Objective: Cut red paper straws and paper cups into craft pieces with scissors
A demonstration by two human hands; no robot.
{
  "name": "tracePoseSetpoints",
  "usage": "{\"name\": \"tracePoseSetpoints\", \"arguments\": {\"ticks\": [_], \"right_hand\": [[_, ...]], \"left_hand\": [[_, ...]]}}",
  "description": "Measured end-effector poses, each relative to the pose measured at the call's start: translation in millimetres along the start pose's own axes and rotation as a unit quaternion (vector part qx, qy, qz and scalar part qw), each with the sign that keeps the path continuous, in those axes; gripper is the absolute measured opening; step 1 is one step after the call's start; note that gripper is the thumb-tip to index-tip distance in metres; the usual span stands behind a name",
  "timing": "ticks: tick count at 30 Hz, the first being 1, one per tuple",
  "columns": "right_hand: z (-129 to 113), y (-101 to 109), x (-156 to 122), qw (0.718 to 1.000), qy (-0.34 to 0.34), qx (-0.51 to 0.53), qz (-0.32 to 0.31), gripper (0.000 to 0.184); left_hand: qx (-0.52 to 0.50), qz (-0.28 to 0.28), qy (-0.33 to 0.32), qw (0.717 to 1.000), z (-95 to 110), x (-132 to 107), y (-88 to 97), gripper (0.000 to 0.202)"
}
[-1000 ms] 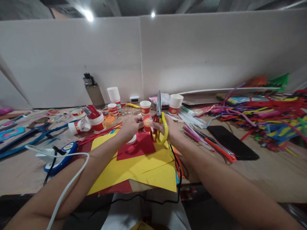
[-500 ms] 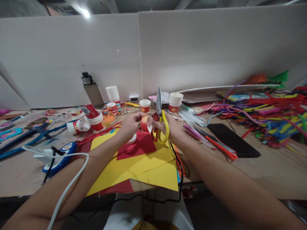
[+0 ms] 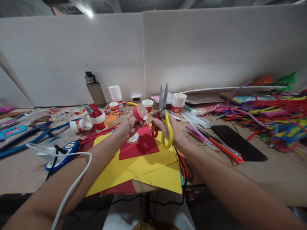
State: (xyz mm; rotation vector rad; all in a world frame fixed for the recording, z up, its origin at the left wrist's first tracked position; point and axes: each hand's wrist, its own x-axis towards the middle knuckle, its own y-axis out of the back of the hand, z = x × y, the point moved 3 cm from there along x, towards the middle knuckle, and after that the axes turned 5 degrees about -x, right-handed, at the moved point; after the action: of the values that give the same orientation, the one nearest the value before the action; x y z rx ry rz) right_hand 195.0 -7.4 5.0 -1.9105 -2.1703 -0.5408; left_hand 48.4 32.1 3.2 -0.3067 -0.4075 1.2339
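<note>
My left hand is closed on a cut piece of red paper cup, raised above the table with its pale inner side partly showing. In my right hand is a pair of scissors with one yellow and one red handle. Their blades point up and stand slightly apart, to the right of the cup piece and not touching it. Below the left hand, a round white cut-off cup part lies on a red paper sheet, which rests on yellow sheets.
Behind the hands stand a single cup and a cup stack. A phone and an orange box cutter lie right. A blue-and-white power strip and white cable are left, near my forearm.
The scissor blades have opened and moved slightly away from the cup piece. My left hand has lifted and turned the piece, so its printed face no longer shows. The view has shifted slightly.
</note>
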Motion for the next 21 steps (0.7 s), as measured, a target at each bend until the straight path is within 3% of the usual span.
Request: {"name": "tracePoseSetpoints", "arguments": {"ticks": [4,8,16,21], "right_hand": [[-3,3,-1,0.999,-0.025,-0.032,-0.003,0.028],[-7,4,-2,0.987,0.002,-0.161,0.000,0.028],[-11,1,-3,0.941,0.061,-0.334,-0.019,0.016],[-9,-1,-3,0.924,0.072,-0.375,-0.018,0.014]], "left_hand": [[0.000,0.024,-0.038,0.999,-6,1,1.2,0.028],[-0.017,0.036,-0.100,0.994,-4,2,1.3,0.029],[-0.016,0.087,-0.149,0.985,27,4,9.6,0.025],[-0.015,0.092,-0.179,0.979,37,4,13.8,0.020]]}}
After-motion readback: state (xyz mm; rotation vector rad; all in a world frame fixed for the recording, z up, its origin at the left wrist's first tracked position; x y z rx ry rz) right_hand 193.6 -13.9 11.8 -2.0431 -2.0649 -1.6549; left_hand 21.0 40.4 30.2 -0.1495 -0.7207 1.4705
